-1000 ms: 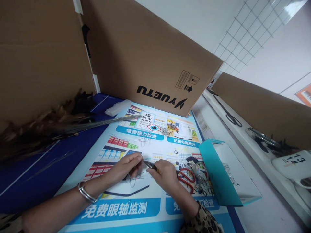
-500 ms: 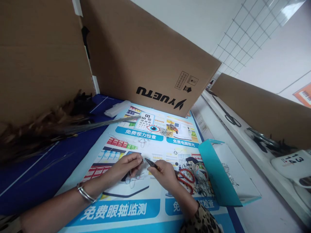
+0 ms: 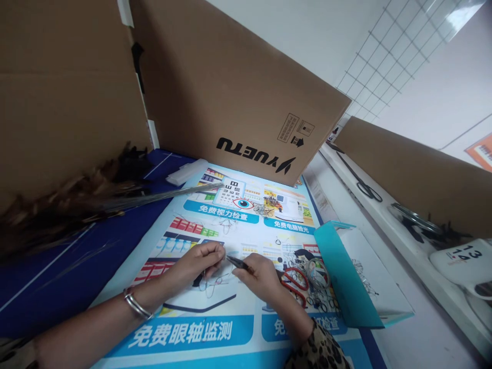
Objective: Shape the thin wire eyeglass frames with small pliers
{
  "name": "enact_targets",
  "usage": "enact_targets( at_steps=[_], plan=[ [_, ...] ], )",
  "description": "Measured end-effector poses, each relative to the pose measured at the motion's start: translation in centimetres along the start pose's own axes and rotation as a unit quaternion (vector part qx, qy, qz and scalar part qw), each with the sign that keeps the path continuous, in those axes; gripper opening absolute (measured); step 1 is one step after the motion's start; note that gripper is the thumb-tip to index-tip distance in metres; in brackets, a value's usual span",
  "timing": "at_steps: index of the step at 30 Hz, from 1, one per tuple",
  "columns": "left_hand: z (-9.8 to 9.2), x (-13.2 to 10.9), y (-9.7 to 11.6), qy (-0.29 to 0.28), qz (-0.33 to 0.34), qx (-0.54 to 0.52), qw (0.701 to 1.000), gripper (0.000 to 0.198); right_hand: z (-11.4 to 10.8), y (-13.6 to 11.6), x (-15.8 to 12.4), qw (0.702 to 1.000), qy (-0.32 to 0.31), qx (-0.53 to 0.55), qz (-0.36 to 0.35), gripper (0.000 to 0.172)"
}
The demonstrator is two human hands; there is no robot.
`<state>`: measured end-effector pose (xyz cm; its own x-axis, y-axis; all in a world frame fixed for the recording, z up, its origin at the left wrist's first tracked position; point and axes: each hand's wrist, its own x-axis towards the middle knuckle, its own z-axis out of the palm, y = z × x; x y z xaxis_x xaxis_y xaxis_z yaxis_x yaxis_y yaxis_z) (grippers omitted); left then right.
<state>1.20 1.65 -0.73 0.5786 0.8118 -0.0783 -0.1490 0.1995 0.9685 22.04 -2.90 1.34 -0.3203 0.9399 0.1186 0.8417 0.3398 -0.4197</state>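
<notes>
My left hand [image 3: 200,262] rests on a printed poster [image 3: 215,333] and pinches a small piece with dark thread [image 3: 210,286] trailing from it; a metal bangle [image 3: 135,304] circles the wrist. My right hand [image 3: 260,275] grips thin pliers [image 3: 236,262], their tip pointing at the left fingertips. Red-handled scissors [image 3: 292,285] lie just right of that hand, next to a heap of small rings and wire bits [image 3: 319,297].
A teal-edged paper bag [image 3: 357,279] lies at the right. A big cardboard box [image 3: 238,92] stands behind, more cardboard on both sides. A feather duster [image 3: 73,202] stretches across the blue table at the left. Black scissors [image 3: 363,184] sit on the white ledge.
The hands stay almost in place; the pliers tip has shifted slightly near the left fingertips. Nothing else has moved.
</notes>
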Motion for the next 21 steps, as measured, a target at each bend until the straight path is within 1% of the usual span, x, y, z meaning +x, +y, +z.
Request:
enact_targets(
  at_steps=[2, 7, 11, 14, 21],
  plan=[
    [0.02, -0.06, 0.05, -0.001, 0.000, -0.022, 1.000, 0.022, -0.14, 0.30, 0.05, 1.000, -0.002, 0.003, -0.019, 0.037],
    [0.02, -0.18, 0.24, 0.009, -0.003, -0.073, 0.997, 0.022, -0.41, 0.85, 0.11, 0.999, 0.008, 0.015, -0.035, 0.035],
    [0.00, -0.22, 0.50, 0.000, -0.006, -0.094, 0.996, 0.023, -0.31, 1.06, 0.08, 0.999, 0.030, 0.018, -0.018, 0.033],
    [0.04, -0.21, 0.62, -0.014, -0.003, -0.088, 0.996, 0.023, -0.12, 1.14, 0.01, 0.999, 0.050, -0.006, -0.011, 0.030],
    [0.19, -0.23, 0.53, -0.030, -0.005, -0.022, 0.999, 0.023, 0.39, 1.10, -0.33, 0.990, 0.077, -0.106, -0.060, 0.035]
  ],
)
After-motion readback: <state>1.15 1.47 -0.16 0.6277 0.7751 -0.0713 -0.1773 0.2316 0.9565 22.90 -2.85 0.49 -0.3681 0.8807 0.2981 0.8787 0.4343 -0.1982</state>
